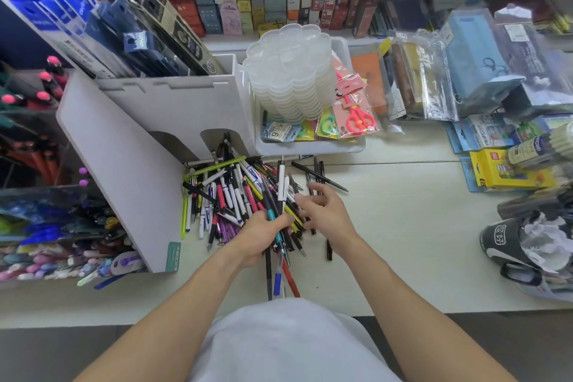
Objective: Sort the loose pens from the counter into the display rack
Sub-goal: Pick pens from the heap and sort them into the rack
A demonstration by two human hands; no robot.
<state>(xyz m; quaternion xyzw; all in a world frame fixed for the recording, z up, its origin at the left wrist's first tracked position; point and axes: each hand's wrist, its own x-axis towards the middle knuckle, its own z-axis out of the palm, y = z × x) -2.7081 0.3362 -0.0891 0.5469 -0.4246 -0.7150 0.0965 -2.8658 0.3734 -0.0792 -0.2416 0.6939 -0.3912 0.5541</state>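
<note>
on pale counter (403, 226), heap of loose mixed-colour pens (229, 192) beside white display rack (130, 164). left hand (263, 236) grips bundle of pens (277, 226), fingers curled round. right hand (322, 211) spread loose over heap's edge, holding nothing.

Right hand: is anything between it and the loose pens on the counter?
Nothing visible. The right hand hovers open directly over the pile of loose pens, its fingertips at the pile's right edge. The left hand already grips a bundle.
</note>
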